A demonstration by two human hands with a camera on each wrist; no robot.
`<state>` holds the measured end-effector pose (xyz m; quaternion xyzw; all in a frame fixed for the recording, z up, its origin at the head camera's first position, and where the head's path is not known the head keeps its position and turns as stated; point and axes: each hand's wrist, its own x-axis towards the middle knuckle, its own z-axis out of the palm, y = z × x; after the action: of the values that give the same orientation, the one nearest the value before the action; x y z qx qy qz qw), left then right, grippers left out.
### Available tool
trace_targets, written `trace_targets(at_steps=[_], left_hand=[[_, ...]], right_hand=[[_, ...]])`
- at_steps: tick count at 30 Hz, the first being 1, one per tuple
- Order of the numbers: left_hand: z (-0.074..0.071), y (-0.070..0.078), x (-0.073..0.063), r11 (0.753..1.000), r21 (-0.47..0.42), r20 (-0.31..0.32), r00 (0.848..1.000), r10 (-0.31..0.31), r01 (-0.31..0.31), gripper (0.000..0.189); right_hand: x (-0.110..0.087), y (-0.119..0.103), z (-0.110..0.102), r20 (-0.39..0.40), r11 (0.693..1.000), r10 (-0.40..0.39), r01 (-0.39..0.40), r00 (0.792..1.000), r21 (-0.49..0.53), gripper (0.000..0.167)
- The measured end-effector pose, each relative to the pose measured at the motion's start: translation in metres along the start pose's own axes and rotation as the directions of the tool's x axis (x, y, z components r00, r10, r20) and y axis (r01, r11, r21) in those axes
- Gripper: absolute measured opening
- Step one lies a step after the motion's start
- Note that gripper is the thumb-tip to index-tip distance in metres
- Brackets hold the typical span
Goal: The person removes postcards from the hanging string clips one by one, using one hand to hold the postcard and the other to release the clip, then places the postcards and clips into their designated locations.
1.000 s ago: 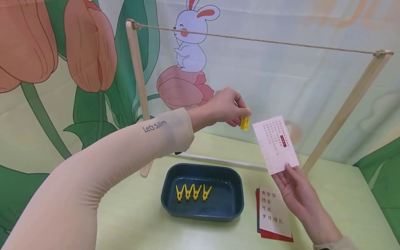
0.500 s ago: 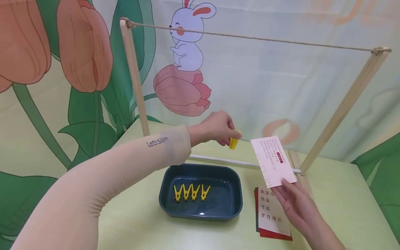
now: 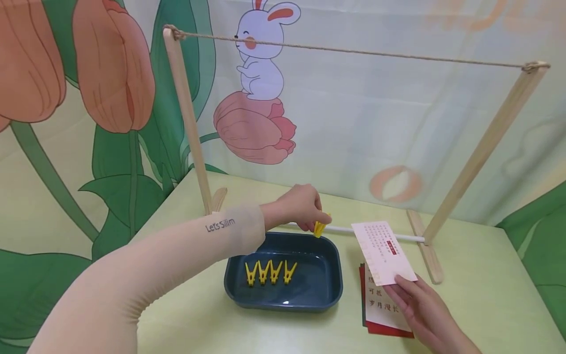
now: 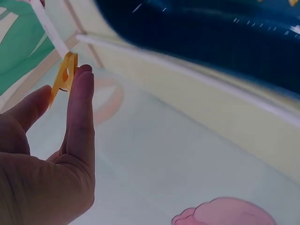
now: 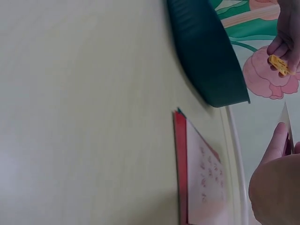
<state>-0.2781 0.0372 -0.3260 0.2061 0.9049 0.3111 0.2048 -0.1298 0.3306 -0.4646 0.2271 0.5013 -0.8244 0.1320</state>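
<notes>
My left hand (image 3: 299, 205) pinches a yellow clothespin (image 3: 320, 227) between thumb and fingers, above the back edge of the dark blue tray (image 3: 305, 306). The left wrist view shows the clothespin (image 4: 64, 75) held by its handles at the fingertips. On the right, my right hand (image 3: 417, 305) grips the lower edge of a pale card (image 3: 376, 246) with small printed characters and a red label, thumb on top. A gap separates clothespin and card. In the tray lie several yellow clothespins (image 3: 275, 273) in a row. Below the held card is a stack of cards (image 3: 386, 314), partly covered by it.
A twine line (image 3: 349, 50) runs between two wooden posts, the left post (image 3: 189, 118) and the right post (image 3: 484, 152). A white rod (image 3: 404, 238) joins their feet along the table (image 3: 486, 295). Behind hangs a printed backdrop (image 3: 336, 123) with a rabbit and tulips.
Both hands have come down toward the table, the left with its clothespin and the right with its card. The card now tilts flatter and covers part of the card stack.
</notes>
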Motion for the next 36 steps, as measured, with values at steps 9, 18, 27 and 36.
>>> trace_targets(at_steps=[9, 18, 27, 36], left_hand=[[0.027, -0.026, -0.007, 0.993, 0.112, 0.029, 0.999, 0.022, -0.025, 0.032], [0.046, -0.042, -0.013, 0.988, 0.140, 0.070, 0.996, 0.061, -0.070, 0.036], [0.064, -0.053, -0.009, 0.985, 0.170, 0.057, 0.998, 0.028, -0.037, 0.023], [0.072, -0.056, -0.007, 0.973, 0.222, 0.085, 0.995, 0.043, -0.061, 0.038]], right_hand=[[0.000, 0.016, -0.019, -0.045, 0.995, 0.015, -0.019, 0.999, -0.099, 0.073], [-0.003, 0.032, -0.031, -0.082, 0.998, 0.043, -0.047, 0.996, -0.043, 0.073], [-0.009, 0.038, -0.032, -0.102, 0.998, 0.066, -0.065, 0.993, 0.012, 0.075], [-0.011, 0.041, -0.036, -0.160, 0.994, 0.107, -0.107, 0.981, 0.005, 0.076]])
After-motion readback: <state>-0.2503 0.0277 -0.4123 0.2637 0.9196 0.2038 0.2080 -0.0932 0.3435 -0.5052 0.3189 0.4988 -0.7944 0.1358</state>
